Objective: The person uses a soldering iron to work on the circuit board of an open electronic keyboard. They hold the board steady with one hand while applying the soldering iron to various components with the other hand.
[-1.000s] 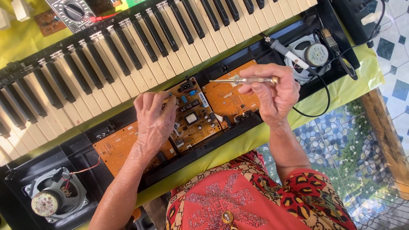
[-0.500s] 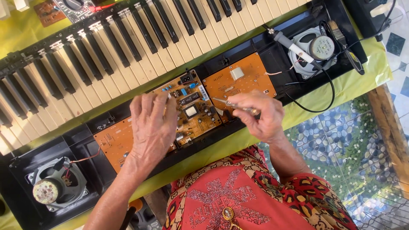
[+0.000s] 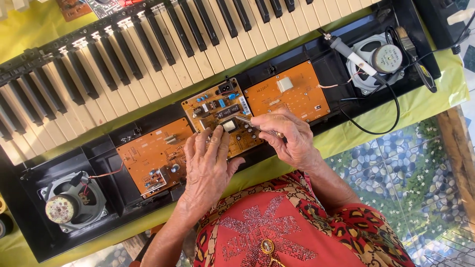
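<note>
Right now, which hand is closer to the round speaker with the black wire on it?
Right. The right hand, holding a thin metal tool, is nearer that speaker. The left hand rests on the middle circuit board, farther away.

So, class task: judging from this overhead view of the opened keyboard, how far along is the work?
Done: the keyboard case is open, baring three orange boards and both speakers. In hand: the left hand rests on the middle circuit board while the right hand holds a thin metal tool, tip by a pale boxy component. Left: the boards and the wired speaker lie uncovered; no cover is fitted.
</note>
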